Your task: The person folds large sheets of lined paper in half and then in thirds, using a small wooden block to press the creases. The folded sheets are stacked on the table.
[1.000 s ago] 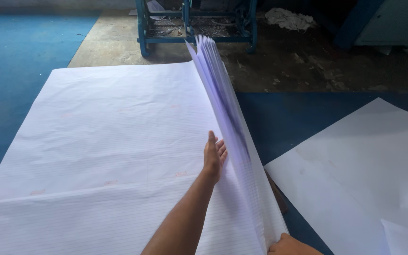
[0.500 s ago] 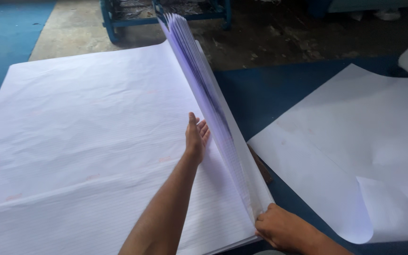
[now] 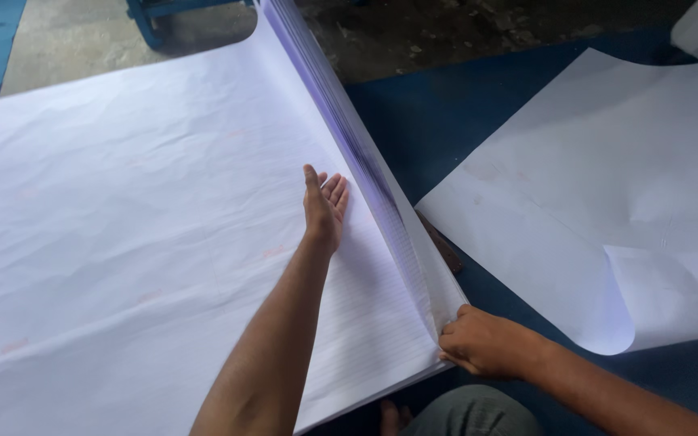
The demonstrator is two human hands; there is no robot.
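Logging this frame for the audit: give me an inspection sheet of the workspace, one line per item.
Surface: blue floor covering, with bare concrete floor beyond it.
Job's things: large white paper stack, flat on the left; its right-hand sheets stand fanned up on edge.
Clutter: loose white sheets lying to the right, one corner curled; a brown strip by the stack's edge, kind unclear.
Hands: left hand open, flat against the fanned sheets; right hand pinching the stack's near corner.
Cables: nothing seen.
Surroundings: blue metal frame at top, debris on the concrete; the person's knee at the bottom.
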